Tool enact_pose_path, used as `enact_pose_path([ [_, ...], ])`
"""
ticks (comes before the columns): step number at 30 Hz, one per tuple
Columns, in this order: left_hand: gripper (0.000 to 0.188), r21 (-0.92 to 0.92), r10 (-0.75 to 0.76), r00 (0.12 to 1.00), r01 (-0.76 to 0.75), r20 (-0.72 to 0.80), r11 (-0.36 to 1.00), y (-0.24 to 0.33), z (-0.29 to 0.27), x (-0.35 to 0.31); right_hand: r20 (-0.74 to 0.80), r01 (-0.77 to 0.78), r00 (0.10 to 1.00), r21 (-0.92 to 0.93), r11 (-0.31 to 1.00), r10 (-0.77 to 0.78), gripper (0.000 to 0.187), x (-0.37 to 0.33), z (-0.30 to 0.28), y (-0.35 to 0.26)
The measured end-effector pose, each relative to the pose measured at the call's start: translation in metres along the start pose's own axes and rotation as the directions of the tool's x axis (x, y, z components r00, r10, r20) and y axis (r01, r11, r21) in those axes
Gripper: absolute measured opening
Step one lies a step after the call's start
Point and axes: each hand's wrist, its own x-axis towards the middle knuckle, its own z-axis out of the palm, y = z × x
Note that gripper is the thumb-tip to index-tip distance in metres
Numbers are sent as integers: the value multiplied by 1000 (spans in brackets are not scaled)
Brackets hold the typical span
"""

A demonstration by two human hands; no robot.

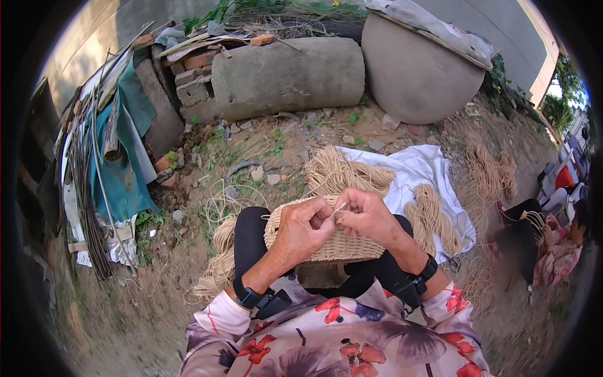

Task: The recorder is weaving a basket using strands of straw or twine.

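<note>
A woven basket-like piece of tan cord (347, 246) rests across my lap between my knees. Above its far edge my left hand (304, 227) is closed, thumb and fingertips pinched on a thin light cord. Close beside it, my right hand (366, 217) pinches the same cord (338, 210), with a short bit showing between the fingertips. The hands nearly touch. How the cord runs behind the fingers is hidden. Just beyond lies a large bundle of tan cord (339, 173).
A white cloth (422, 160) under a cord hank (433, 217) lies to the right, near scissors (451, 262). More cord (217, 270) lies by my left knee. Another person (556, 251) sits far right. A concrete cylinder (289, 78) and a big clay vat (418, 69) stand beyond.
</note>
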Motion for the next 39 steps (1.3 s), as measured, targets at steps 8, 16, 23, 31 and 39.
enact_pose_path([
  [8, 8, -108, -143, 989, 147, 38, 983, -8, 5, 3, -70, 118, 989, -193, 974, -134, 6, 1, 3, 10],
  [16, 9, -378, -341, 929, 370, 145, 848, -7, -5, 3, -99, 356, 920, -195, 914, -379, 36, -14, -6, -8],
  [23, 10, -346, -333, 931, 364, 149, 865, -7, 0, 4, 32, 503, 822, -512, 696, -569, 28, -14, 11, -17],
  [31, 10, -443, -343, 918, 396, 197, 804, -11, -7, 2, -153, 368, 897, -261, 892, -415, 9, -11, 14, -12],
  [39, 12, -575, -371, 894, 446, 251, 686, -17, -12, 1, -190, 250, 945, -97, 963, -264, 22, -10, 9, -1],
])
